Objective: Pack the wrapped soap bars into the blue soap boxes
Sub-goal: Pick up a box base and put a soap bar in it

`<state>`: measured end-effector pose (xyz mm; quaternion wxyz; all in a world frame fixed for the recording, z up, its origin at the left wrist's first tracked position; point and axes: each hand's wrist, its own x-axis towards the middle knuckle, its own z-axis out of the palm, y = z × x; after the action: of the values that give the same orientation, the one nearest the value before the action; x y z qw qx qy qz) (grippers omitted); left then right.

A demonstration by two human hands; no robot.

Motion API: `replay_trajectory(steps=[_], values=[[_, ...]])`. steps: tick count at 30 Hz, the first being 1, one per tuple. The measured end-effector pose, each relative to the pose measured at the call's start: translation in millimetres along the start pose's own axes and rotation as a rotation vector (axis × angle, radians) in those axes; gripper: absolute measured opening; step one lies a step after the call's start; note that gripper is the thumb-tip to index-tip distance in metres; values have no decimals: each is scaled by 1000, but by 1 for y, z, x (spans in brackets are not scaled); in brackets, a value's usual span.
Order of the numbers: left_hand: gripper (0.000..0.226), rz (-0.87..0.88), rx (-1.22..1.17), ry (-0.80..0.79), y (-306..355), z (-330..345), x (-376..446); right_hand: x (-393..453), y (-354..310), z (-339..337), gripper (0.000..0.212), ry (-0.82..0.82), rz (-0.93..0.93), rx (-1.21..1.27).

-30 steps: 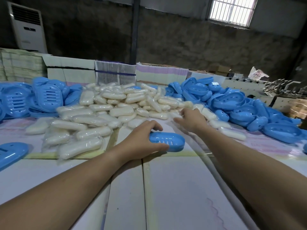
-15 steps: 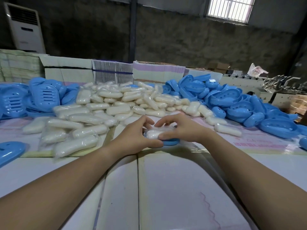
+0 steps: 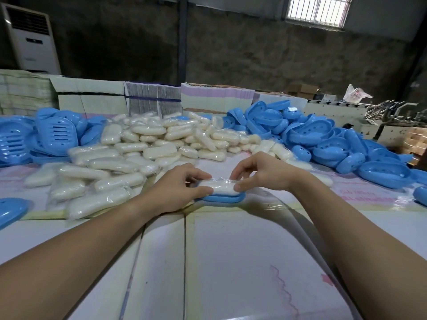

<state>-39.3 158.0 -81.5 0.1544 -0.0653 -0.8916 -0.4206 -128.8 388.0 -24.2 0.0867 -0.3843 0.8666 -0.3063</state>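
A white soap bar in clear wrap point(image 3: 219, 187) lies on a blue soap box half point(image 3: 221, 199) on the table's middle. My left hand point(image 3: 178, 188) grips the bar's left end and covers the box's left side. My right hand point(image 3: 261, 172) pinches the bar's right end with thumb and fingers. Behind them spreads a big pile of wrapped soap bars point(image 3: 147, 153). Blue box halves are heaped at the right point(image 3: 323, 144), and slotted blue box parts at the left point(image 3: 46, 135).
A lone blue box part point(image 3: 11, 209) sits at the left edge. Stacks of flat cartons point(image 3: 152, 98) line the table's back. An air conditioner point(image 3: 32, 40) stands at the far left, and machinery point(image 3: 392, 121) at the far right.
My right hand reached into the pile, brought a wrapped bar back and set it on the blue box half under my left hand. Both hands now hold the bar's ends.
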Motion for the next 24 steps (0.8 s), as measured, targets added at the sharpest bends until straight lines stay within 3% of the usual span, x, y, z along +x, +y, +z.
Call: replay_trajectory(steps=[8,15,24], values=[[38,21,-19,-110,-5,-9,1,9,-12,6,20,-56,46,-228],[31,16,-94,-126,-7,-12,-1,-4,0,-9,23,-129,46,-21],[25,61,-23,-113,-2,-8,-4,-2,6,-6,24,-103,51,7]])
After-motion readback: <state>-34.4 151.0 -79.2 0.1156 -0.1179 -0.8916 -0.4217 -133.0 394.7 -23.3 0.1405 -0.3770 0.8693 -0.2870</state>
